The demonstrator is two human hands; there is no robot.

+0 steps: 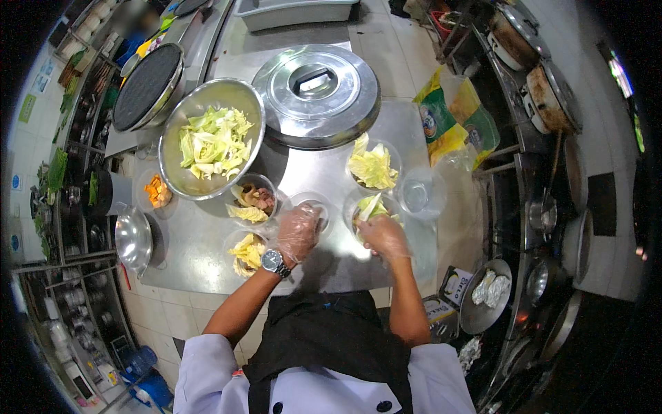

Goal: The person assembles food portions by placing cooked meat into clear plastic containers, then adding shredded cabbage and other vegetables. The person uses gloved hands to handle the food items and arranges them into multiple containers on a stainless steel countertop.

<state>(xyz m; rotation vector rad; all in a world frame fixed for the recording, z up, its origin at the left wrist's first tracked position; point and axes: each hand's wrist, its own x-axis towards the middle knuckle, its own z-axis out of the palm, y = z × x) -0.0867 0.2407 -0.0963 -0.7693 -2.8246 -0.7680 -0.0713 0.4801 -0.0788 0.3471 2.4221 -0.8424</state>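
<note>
Both my hands wear clear plastic gloves. My left hand [298,231], a steel watch [272,260] at its wrist, curls at the rim of a round clear tub [327,205]. The fingers of my right hand [385,237] are closed on pale green cabbage [372,206] in another clear tub. Behind that tub, a further tub holds cabbage leaves [373,165]. Left of my left hand are a tub of sliced meat [258,198] with cabbage and a tub of cabbage [247,252]. Chopped cabbage [215,143] fills part of a large steel bowl [181,181].
A big lidded steel pot [317,114] stands at the back of the steel table [200,241]. Orange cubes [158,191] sit in a tub at left, near a small steel bowl [133,239]. A clear tub [416,193] and a yellow-green bag [455,124] are at right.
</note>
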